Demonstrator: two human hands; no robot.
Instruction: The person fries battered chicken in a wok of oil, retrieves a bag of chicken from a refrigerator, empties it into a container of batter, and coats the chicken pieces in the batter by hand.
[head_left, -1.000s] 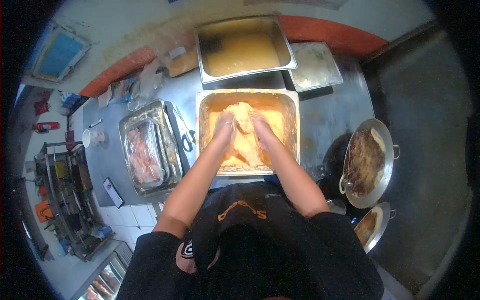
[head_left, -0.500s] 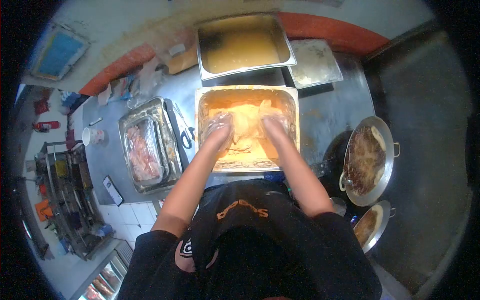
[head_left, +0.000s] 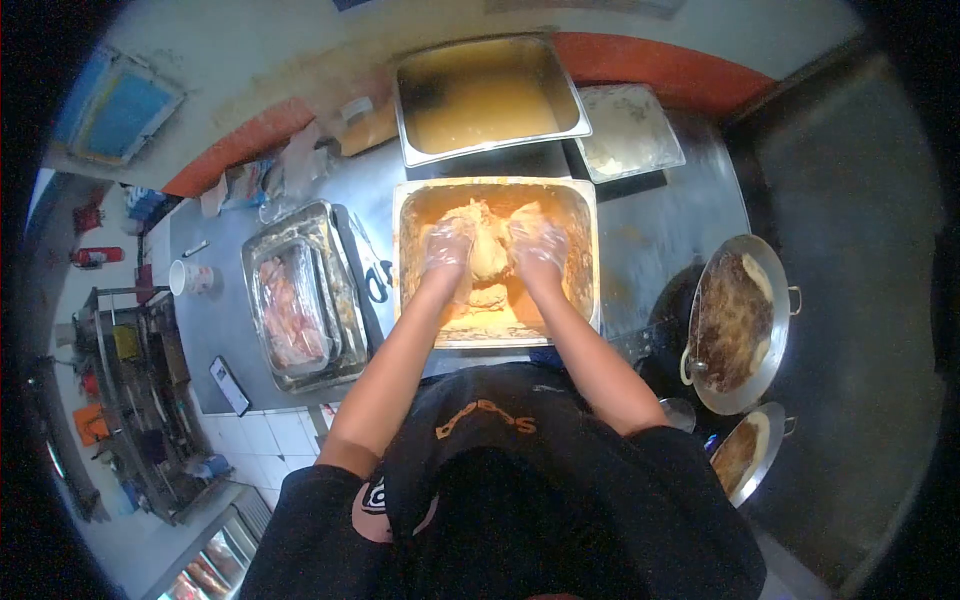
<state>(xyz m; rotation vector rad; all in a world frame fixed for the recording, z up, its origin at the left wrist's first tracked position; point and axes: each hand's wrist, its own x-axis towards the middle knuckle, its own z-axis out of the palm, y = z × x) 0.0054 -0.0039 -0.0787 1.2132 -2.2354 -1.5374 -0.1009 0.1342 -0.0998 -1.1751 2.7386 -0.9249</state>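
Note:
Both my hands are in clear plastic gloves, inside a deep metal pan (head_left: pixel 596 250) of orange-tinted breading flour (head_left: pixel 480 318). My left hand (head_left: pixel 447 246) closes over a coated chicken piece (head_left: pixel 466 213) on the left side; its fingertips are partly buried in flour. On the right, my right hand (head_left: pixel 540 244) grips another coated chicken piece (head_left: pixel 527 212), which shows beyond the fingers. Between the hands lies a thickly floured chicken piece (head_left: pixel 488 253), with a smaller floured lump (head_left: pixel 487 297) nearer me.
Behind the pan stands a deep metal tub of cloudy yellowish liquid (head_left: pixel 485 100), beside a floury tray (head_left: pixel 630 130). Left are scissors (head_left: pixel 378 283), a tray of raw meat (head_left: pixel 290 312), a cup (head_left: pixel 190 277) and a phone (head_left: pixel 229 385). Two oil-filled woks (head_left: pixel 735 320) are at right.
My hands have lifted and come farther from me inside the pan, with the fingers now closed on floured pieces. Coated pieces that were under the flour now show between them.

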